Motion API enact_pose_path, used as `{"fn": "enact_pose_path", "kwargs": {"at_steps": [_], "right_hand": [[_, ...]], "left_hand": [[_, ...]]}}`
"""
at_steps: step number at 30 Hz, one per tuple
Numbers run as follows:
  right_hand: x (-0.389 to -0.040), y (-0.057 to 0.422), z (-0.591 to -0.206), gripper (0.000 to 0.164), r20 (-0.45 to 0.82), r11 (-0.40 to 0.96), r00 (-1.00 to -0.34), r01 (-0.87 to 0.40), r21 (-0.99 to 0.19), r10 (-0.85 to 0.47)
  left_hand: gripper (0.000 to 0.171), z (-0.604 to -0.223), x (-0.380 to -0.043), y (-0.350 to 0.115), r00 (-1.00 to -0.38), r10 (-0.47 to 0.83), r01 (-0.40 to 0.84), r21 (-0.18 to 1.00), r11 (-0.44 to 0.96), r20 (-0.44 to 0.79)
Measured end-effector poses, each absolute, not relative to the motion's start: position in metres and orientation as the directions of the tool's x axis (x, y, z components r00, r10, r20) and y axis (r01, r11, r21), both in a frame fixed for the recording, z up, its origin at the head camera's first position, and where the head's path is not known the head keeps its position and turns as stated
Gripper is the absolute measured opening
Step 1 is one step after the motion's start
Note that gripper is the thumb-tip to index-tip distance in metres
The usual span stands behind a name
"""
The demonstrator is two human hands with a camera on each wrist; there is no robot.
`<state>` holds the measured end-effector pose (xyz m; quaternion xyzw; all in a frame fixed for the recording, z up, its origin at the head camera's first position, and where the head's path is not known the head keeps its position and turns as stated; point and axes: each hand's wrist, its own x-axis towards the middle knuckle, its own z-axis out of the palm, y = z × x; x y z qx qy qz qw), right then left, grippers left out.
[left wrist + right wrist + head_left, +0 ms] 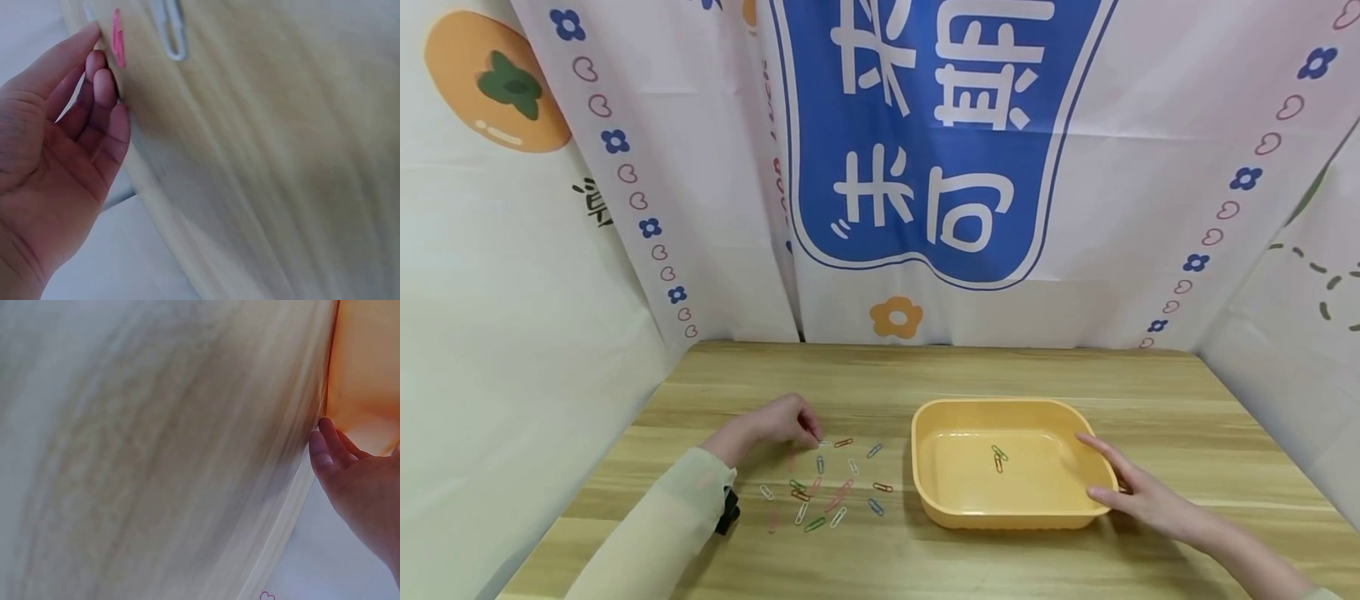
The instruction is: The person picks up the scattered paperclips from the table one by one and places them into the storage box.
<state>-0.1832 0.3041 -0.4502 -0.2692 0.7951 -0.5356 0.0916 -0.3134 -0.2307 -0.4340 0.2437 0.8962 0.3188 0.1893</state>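
My left hand [786, 421] is at the back left of the scattered clips, thumb and fingertips together at the end of a white paper clip [824, 443]. In the left wrist view, that white clip [89, 11] shows at the thumb tip, beside a pink paper clip [119, 39]. My right hand [1142, 496] grips the right end of a yellow plastic tray [928, 492], with a finger and the thumb over its rim. Inside the tray lie a green paper clip [1000, 452] and a red one [997, 464]. The right wrist view shows fingers against the tray's outer wall [362, 356].
Several loose paper clips lie on the wooden table [985, 562] left of the tray, among them a blue clip [876, 507], a green clip [815, 525] and a red clip [883, 487]. A printed curtain [730, 250] hangs behind the table.
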Motion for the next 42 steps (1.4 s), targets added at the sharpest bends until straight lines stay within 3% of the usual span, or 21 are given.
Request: {"fn": "enact_pose_path", "kwargs": {"at_steps": [18,28,42], "right_hand": [[-0.184,0.304,-0.451,0.064,0.166,0.282,-0.835,-0.355,-0.891,-0.525],[-0.185,0.305,-0.452,0.064,0.175,0.281,-0.834,-0.363,-0.889,-0.524],[-0.186,0.306,-0.453,0.065,0.175,0.283,-0.832,-0.365,-0.887,-0.526]], "left_hand": [[0.011,-0.43,-0.313,-0.227,-0.798,0.561,0.321,0.632,0.705,-0.221],[0.004,-0.43,-0.307,-0.231,-0.824,0.551,0.313,0.706,0.635,-0.131],[0.011,-0.416,-0.289,-0.215,-0.875,0.484,0.29,0.807,0.515,0.005]]}}
